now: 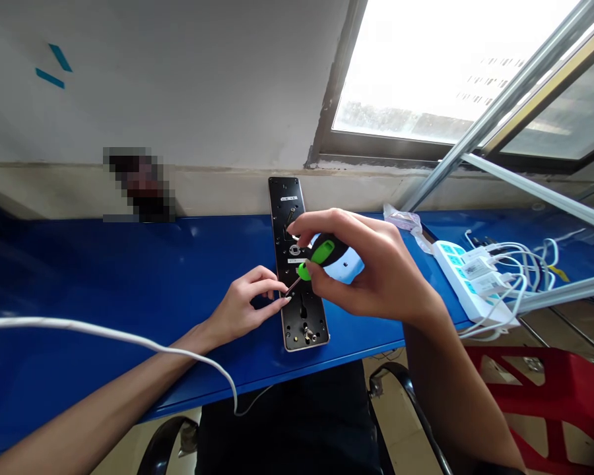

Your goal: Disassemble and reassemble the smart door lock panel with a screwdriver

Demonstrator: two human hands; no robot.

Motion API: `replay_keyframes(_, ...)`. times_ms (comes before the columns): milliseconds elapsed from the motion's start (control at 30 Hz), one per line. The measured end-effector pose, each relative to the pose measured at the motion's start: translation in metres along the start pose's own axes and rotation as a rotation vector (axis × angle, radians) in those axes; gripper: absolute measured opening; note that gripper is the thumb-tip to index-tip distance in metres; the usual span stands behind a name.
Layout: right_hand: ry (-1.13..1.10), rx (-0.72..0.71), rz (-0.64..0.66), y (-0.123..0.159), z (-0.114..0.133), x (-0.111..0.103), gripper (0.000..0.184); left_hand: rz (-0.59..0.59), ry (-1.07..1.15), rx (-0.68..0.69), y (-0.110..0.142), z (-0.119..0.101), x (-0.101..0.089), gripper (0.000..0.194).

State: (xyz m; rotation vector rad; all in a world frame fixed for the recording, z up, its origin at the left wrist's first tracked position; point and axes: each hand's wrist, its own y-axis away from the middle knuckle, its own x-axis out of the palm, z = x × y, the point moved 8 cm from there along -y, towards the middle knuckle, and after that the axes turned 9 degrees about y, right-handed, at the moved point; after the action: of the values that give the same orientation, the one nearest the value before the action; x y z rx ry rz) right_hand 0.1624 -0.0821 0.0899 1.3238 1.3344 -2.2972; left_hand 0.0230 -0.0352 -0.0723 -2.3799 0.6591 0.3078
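Work in hand, as judged from the hands' positions: screwdriver work at the lower-left edge of the black metal lock plate [287, 198], which has a gold-coloured rim. The plate lies lengthwise on the blue table [103, 277], running near to far, its far end close to the wall.

The right hand [371, 264] grasps the green-and-black screwdriver [324, 254] firmly, fingers wrapped over the handle and thumb beneath it. The steel shaft [292, 285] slants down and left across the plate, its tip reaching the left hand's fingertips. The right forearm rises from the near side, with the wrist turned inward.

The left hand [242, 307] is not clenched. Its fingers [270, 284] lie slightly curled at the plate's left edge. Whether they pinch a small part at the tip cannot be told; the contact point is too small to resolve. The position calls for the tip to be seated squarely before any turning.

To the right on the table are a white power strip [455, 264] with plugged-in white cables [529, 264] and a crumpled plastic bag [400, 219].
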Motion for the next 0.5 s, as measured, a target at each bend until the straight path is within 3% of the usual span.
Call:
replay_keyframes(233,0.006,0.017,-0.054,0.002,-0.002,-0.005,0.042,-0.048,-0.044,0.035,-0.002,-0.004,-0.002,0.008)
replay_keyframes(500,-0.016,0.126,-0.113,0.01,-0.022,-0.025,0.046,0.023,-0.138,0.124,-0.013,-0.017,-0.012,0.01)
